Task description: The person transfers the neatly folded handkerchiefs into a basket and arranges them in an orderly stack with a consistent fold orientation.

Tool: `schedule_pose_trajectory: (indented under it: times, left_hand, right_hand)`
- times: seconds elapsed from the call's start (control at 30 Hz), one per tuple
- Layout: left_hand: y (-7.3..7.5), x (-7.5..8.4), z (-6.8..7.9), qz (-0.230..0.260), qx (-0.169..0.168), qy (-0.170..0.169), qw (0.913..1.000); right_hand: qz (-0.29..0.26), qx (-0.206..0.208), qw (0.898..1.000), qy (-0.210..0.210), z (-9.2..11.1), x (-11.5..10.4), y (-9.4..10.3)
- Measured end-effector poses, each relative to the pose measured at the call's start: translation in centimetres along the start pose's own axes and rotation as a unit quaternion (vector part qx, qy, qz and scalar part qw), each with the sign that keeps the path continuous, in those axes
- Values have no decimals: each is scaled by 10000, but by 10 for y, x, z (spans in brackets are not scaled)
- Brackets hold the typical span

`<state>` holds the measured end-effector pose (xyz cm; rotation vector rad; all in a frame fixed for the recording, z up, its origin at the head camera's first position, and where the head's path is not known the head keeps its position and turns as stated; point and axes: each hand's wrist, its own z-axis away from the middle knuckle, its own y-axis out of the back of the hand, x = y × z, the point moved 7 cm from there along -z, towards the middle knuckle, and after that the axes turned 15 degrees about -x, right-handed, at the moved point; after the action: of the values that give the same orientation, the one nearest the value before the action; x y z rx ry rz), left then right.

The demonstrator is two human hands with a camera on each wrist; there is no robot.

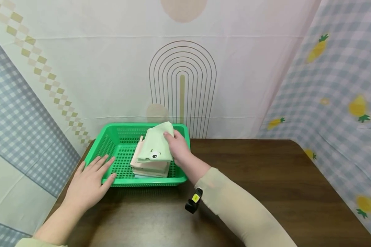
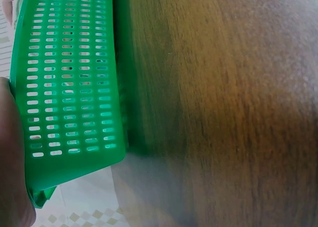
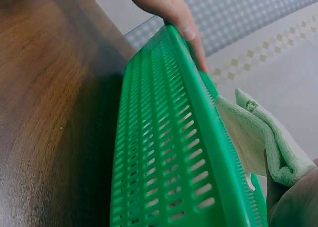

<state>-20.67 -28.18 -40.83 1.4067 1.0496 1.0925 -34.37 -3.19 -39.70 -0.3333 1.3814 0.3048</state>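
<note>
A light green folded towel (image 1: 156, 142) with a printed cartoon face is pinched by my right hand (image 1: 180, 147), thumb on top, at its right edge. It is above a stack of folded towels (image 1: 149, 170), pink and pale ones among them, in the right half of a green plastic basket (image 1: 136, 182). In the right wrist view the held towel (image 3: 276, 137) appears thick and doubled over, above the rim. My left hand (image 1: 88, 183) rests on the basket's front left corner with fingers extended over the rim; the left wrist view has only part of that hand (image 2: 11, 162).
The basket stands on a dark brown wooden table (image 1: 247, 168) against a patterned cloth backdrop (image 1: 117, 75). Checked cloth with pineapples (image 1: 334, 89) hangs along the right side. A black wrist device (image 1: 193, 200) is strapped at my right wrist.
</note>
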Motion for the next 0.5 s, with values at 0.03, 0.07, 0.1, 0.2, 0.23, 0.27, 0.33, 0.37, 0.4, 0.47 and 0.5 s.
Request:
schedule_pose_trajectory:
  times: [0.03,0.07,0.1,0.2,0.23,0.27,0.33,0.37,0.4,0.47,0.5]
  left_hand:
    - [0,0,0,-3,2,-1,10000]
    - [0,1,0,-3,-7,0,10000]
    - [0,1,0,-1,-14,-1,10000]
    - [0,2,-1,5,-37,-7,10000]
    - [0,2,-1,1,-41,-9,10000]
    - [0,2,-1,-5,-41,-9,10000]
    - [1,2,-1,-11,-24,-9,10000]
    - [1,2,-1,-13,-18,-7,10000]
    - [0,1,-1,-18,-10,-4,10000]
    - [0,0,0,-16,0,3,10000]
    - [0,0,0,-16,-2,6,10000]
  right_hand:
    - [32,-2,10000,-32,-2,2,-2]
    - [2,-5,10000,-67,-4,4,-3]
    - [-42,-8,9999,-101,-6,6,-4]
    - [-131,3,9998,-153,-10,9,-8]
    - [-144,-9,9998,-155,-12,10,-10]
    - [-158,-9,9997,-176,-13,10,-11]
    - [-117,-10,9997,-193,-14,10,-14]
    - [-92,-15,9997,-203,-15,10,-16]
    - [-98,-20,9997,-209,-16,10,-17]
    - [-119,-32,9997,-223,-18,10,-20]
    - [-123,-38,9997,-227,-19,10,-21]
